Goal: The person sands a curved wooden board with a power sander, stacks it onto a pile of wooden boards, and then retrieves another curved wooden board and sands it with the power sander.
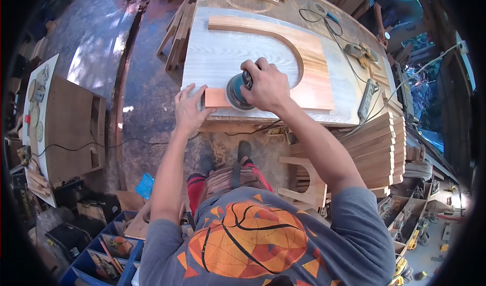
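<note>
A U-shaped wooden piece [316, 75] lies flat on a pale board [202, 48] on the workbench. My right hand [269, 85] is wrapped over the top of a teal and black sander [236, 91], which rests on the near arm of the wooden piece. Beside that arm's left end is my left hand [190, 108], its fingers apart and its thumb side close to the wood's end. Whether the fingertips press on the wood is hard to tell.
Behind the board's right side lie a yellow power tool [361, 54] and a cable. A power strip [368, 101] sits at the right edge. Stacked wooden boards [372, 144] stand at the right. A cabinet [76, 119] is at the left, with a cord crossing the floor.
</note>
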{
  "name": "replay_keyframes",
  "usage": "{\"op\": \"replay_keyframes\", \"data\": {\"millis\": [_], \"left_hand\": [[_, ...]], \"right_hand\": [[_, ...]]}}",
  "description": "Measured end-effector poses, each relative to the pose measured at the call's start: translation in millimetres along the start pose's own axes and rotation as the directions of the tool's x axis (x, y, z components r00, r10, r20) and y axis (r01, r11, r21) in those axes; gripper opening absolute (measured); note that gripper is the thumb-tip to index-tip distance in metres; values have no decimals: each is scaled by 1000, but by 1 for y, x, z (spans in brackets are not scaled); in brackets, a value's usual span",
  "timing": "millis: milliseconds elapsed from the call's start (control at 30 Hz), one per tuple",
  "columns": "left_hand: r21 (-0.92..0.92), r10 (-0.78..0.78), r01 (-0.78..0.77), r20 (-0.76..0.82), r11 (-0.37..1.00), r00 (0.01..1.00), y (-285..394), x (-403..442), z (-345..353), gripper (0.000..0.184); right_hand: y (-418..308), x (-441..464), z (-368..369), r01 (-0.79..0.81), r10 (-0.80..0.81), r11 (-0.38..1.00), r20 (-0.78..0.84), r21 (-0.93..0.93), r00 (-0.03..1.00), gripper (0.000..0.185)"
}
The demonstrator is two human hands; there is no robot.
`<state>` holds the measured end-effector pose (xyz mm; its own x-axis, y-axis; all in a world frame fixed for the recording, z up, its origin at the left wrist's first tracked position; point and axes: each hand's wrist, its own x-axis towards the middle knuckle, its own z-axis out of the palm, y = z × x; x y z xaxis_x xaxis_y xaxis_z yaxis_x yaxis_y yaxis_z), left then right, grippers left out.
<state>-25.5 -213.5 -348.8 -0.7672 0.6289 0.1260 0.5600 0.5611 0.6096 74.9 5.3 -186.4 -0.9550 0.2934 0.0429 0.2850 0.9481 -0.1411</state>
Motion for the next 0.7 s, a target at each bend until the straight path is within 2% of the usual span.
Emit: {"op": "replay_keyframes", "data": {"millis": [167, 233, 300, 367, 467, 633, 700], "left_hand": [[-1, 28, -28, 5, 1000, 1000, -5, 1, 5, 84], [-10, 31, -31, 1, 999, 1000, -5, 4, 3, 83], [10, -9, 9, 10, 1000, 1000, 4, 1, -2, 80], [4, 1, -1, -3, 1000, 1000, 1, 3, 0, 80], [9, 28, -28, -1, 1000, 1000, -1, 1, 1, 80], [15, -21, 21, 18, 1000, 1000, 1, 2, 2, 82], [20, 35, -35, -16, 999, 999, -3, 1, 3, 81]], "right_hand": [[13, 34, 3, -60, 60, 998, -38, 5, 997, 48], [9, 29, 6, -50, 49, 999, -70, -16, 996, 46], [-3, 9, 0, -8, 8, 1000, -7, -15, 1000, 46], [-4, 6, 2, 30, -30, 999, -16, 11, 999, 47], [10, 33, 5, -43, 42, 999, -57, -14, 997, 49], [18, 6, -3, -75, 76, 997, 11, -36, 997, 50], [33, -2, -2, -113, 112, 993, -47, -31, 993, 49]]}}
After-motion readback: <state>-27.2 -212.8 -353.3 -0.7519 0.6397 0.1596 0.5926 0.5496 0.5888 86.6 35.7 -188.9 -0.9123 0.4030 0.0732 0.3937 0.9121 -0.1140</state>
